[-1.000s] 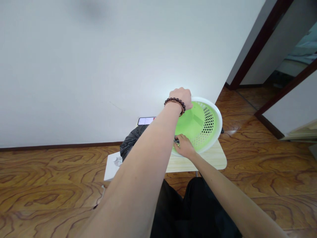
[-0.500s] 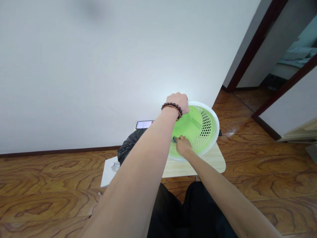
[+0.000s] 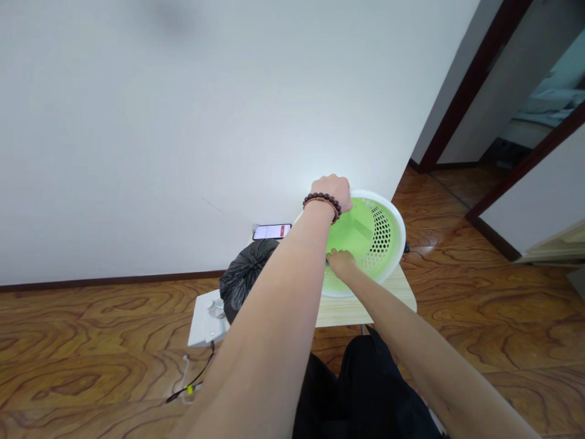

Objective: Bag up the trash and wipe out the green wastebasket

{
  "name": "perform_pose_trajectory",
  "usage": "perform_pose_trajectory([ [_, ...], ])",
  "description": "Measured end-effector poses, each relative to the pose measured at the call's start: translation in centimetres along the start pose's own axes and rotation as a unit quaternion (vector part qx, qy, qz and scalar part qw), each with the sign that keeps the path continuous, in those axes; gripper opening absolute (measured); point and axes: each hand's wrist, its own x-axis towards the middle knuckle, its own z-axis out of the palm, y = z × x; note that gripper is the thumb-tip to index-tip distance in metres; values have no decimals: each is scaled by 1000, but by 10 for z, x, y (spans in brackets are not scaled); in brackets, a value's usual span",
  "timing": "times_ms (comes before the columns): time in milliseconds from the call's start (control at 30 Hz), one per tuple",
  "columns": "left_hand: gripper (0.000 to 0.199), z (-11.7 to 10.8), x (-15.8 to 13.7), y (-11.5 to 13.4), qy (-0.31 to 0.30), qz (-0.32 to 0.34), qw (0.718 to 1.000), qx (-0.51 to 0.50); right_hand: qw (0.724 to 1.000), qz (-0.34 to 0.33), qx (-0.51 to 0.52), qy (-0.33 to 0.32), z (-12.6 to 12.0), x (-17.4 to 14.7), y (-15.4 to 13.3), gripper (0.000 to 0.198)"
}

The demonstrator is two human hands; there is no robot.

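A round plastic basket, green inside with a white rim and rows of holes, stands on a small light wood-grain table. My left hand, a dark beaded bracelet on its wrist, is closed on the basket's far rim. Down inside the basket, my right hand is closed with its fingers curled near the left part of the bottom. A sliver of a small grey thing shows at these fingertips; its kind cannot be made out. My left forearm hides the basket's left side.
Left of the basket sit a knotted black plastic bag and a phone with a lit screen. A white board and a dark cable lie further left. Behind the table rises a white wall.
My right hand has shifted slightly, and less of the small grey thing shows. My left hand stays on the rim. More of the bag, phone and cable is visible as the left forearm moved right.
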Motion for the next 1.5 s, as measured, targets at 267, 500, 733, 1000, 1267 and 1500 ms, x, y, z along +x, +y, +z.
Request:
perform_pose_trajectory([
  [267, 36, 1, 2, 0, 5, -3, 1000, -9, 998, 16, 1, 67, 7, -25, 5, 25],
  [500, 37, -2, -1, 2, -1, -5, 1000, -10, 995, 28, 2, 92, 11, -18, -1, 29],
  [733, 37, -4, -4, -1, -23, -22, 999, -23, 991, 25, 65, 115, 20, -14, 9, 26],
  [1000, 35, -3, -4, -3, -13, -27, 999, -33, 994, -5, 99, 50, 13, -38, -14, 39],
  [1267, 36, -2, -4, -7, -26, -46, 998, -44, 974, -158, 153, 49, -1, -104, 9, 44],
  [1500, 36, 1, -3, -10, -16, -39, 998, -39, 963, -61, 184, 189, -1, -62, 19, 48],
])
